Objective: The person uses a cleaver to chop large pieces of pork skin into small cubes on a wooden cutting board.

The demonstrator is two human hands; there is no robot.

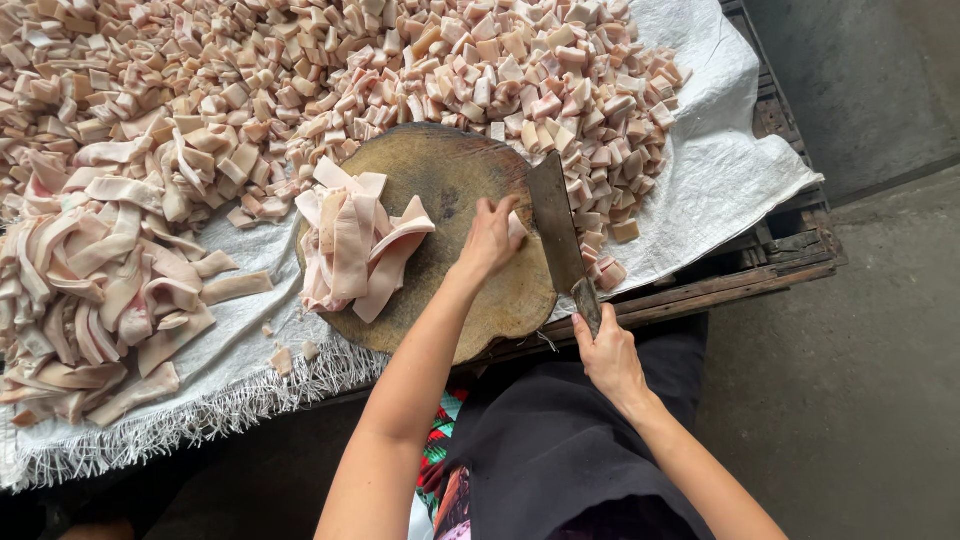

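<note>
A large heap of cut cubes (400, 70) already covers the white cloth (720, 170), while long uncut strips (90, 290) wait beside the round cutting board (450, 170). The right hand (608, 358) is closed around the cleaver (556, 225); the left hand (490, 240) pins a strip (516, 226) against the blade. More folded strips (355, 250) lie on the board.

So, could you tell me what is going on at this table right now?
A person is cutting pale pink meat strips on a round wooden chopping board. Their right hand grips the handle of a cleaver, whose blade rests edge-down on the board. Their left hand steadies a small piece beside the blade. A bunch of uncut strips lies on the board's left side. A large heap of cut cubes and more strips cover the white woven sheet around it.
</note>
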